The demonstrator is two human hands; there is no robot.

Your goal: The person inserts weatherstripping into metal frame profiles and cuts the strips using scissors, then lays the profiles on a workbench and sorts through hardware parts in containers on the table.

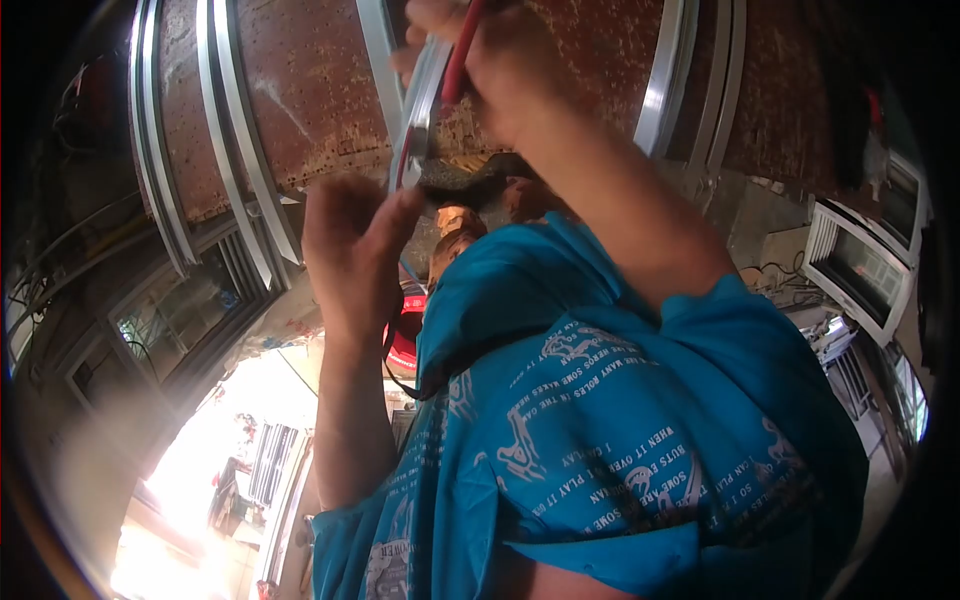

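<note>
Right hand [515,80], upper centre, fingers closed round metal profile [428,82], likely steadying it; left hand [352,235] half-curled at its lower end, can't tell hold.

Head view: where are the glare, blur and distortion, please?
In the head view, the bright area at lower left is washed out; in the head view, the left hand and right hand look blurred; toward the head view's dark rim, metal strips appear curved.

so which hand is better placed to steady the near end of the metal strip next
Left, probably: the left hand is beside the near end of the metal strip, though contact is unclear, while the right hand appears closed around it farther up.
</note>
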